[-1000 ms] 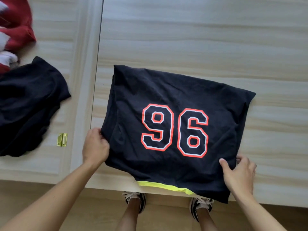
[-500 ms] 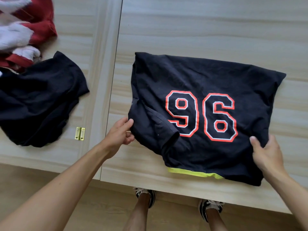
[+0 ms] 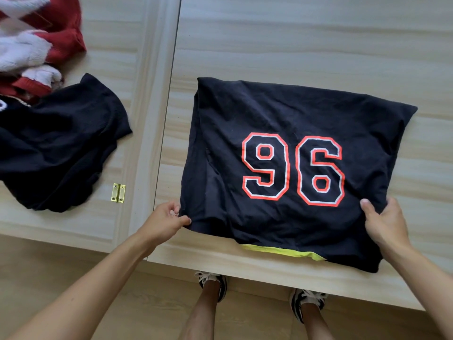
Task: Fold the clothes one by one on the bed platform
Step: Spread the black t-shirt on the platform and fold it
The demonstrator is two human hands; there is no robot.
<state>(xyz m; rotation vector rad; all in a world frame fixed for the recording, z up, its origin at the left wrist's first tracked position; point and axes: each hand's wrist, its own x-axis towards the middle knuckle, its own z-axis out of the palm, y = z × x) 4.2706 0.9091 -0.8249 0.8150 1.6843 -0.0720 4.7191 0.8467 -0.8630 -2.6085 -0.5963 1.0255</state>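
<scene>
While laid flat on the platform (image 3: 282,45), the shirt (image 3: 282,119) is pinched at its near-left corner by the left hand (image 3: 164,220) | near-right edge gripped by the right hand (image 3: 384,222) | dark cloth (image 3: 61,148) left aside.

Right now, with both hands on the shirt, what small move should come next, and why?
Probably lift the near edge and fold it away over the 96: the left hand and right hand each grip a near corner of the shirt.
</scene>
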